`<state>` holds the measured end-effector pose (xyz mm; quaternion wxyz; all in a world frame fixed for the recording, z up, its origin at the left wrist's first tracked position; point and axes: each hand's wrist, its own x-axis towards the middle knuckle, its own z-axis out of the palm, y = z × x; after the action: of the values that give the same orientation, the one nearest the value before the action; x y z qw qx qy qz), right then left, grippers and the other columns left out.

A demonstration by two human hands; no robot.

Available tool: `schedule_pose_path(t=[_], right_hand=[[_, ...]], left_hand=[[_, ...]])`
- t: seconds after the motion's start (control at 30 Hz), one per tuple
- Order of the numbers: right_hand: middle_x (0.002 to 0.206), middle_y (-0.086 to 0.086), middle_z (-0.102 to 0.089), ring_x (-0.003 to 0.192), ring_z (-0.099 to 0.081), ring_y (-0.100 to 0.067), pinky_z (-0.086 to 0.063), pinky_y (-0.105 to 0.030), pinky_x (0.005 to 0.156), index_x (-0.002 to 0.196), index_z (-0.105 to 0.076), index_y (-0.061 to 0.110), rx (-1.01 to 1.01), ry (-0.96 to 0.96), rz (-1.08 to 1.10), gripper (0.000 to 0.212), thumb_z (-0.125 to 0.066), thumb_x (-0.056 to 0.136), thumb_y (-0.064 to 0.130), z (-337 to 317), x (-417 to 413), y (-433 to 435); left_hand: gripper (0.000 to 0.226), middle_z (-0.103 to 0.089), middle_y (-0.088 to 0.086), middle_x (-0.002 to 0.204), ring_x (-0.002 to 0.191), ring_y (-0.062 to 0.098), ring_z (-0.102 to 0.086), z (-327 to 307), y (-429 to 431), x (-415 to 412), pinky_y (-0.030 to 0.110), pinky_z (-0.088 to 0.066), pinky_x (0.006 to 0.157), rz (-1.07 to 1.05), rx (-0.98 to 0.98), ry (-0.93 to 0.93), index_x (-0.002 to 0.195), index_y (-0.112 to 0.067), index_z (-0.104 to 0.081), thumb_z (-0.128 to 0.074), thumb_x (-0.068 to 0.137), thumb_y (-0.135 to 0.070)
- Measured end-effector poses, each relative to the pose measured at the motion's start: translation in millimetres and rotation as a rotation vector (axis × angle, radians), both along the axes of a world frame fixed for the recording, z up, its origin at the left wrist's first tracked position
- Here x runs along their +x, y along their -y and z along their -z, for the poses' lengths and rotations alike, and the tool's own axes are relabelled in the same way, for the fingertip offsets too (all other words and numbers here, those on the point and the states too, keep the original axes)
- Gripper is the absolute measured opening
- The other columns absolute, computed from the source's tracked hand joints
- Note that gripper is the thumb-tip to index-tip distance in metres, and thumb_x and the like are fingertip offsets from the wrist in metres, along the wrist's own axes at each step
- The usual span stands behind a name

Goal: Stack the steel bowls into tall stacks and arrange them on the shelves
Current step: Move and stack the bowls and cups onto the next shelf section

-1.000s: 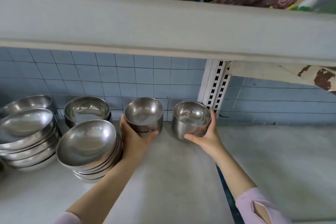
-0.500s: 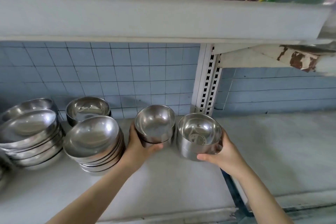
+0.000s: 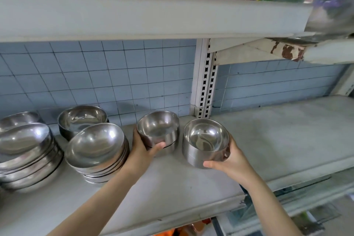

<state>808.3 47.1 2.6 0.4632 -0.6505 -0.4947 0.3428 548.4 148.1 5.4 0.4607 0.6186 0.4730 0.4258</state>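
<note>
Two short bowl stacks mid-shelf. Your left hand (image 3: 142,151) grips the left stack (image 3: 158,132), thumb across its front wall, fingers hidden behind. The right stack (image 3: 206,143) sits at its 3 o'clock, just apart, with your right hand (image 3: 229,161) curled round its outer side. Can't tell if either is clear of the shelf (image 3: 172,188).

Risk: steel is slick and the nesting loose, so tilting while merging could slide the top bowls off. The wide-bowl stack (image 3: 95,147) at your left hand's 9 o'clock leans, and a wrist bump could topple it.

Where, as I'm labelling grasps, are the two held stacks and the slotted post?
left held stack (image 3: 157,128): head view, inside of top bowl.
right held stack (image 3: 206,138): head view, inside of top bowl.
post (image 3: 207,82): head view, slotted front.
</note>
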Motion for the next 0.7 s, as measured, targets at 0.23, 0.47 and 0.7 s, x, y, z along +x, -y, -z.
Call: schedule_pose_path(t=[0.23, 0.47, 0.7], right_hand=[[0.118, 0.026, -0.057, 0.099, -0.058, 0.021, -0.045, -0.002, 0.075, 0.144, -0.034, 0.036, 0.023, -0.082, 0.105, 0.094, -0.088, 0.07, 0.013, 11, -25, 10], [0.125, 0.02, -0.052, 0.099, -0.047, 0.027, -0.033, 0.01, 0.071, 0.148, -0.028, 0.029, 0.01, -0.027, 0.088, 0.095, -0.086, 0.073, 0.016, 10, -25, 12], [0.127, 0.02, -0.058, 0.116, -0.054, 0.005, -0.042, -0.002, 0.079, 0.139, -0.036, 0.041, 0.034, 0.001, 0.096, 0.099, -0.093, 0.058, 0.033, 20, -20, 10]], left_hand=[[0.076, -0.042, -0.026, 0.112, 0.09, -0.031, -0.042, -2, -1, 4, -0.006, -0.034, 0.072, 0.031, 0.015, -0.001, 0.124, -0.035, -0.023, -0.076, 0.08, -0.004], [0.121, -0.023, -0.007, 0.154, 0.138, 0.007, -0.027, 3, -2, 6, 0.017, -0.026, 0.107, 0.056, -0.026, -0.011, 0.15, -0.026, 0.003, -0.085, 0.069, -0.006], [0.094, -0.051, -0.011, 0.132, 0.123, 0.009, -0.049, 5, -1, 12, 0.028, -0.04, 0.103, -0.041, -0.015, 0.079, 0.133, -0.037, -0.03, -0.088, 0.065, -0.009]])
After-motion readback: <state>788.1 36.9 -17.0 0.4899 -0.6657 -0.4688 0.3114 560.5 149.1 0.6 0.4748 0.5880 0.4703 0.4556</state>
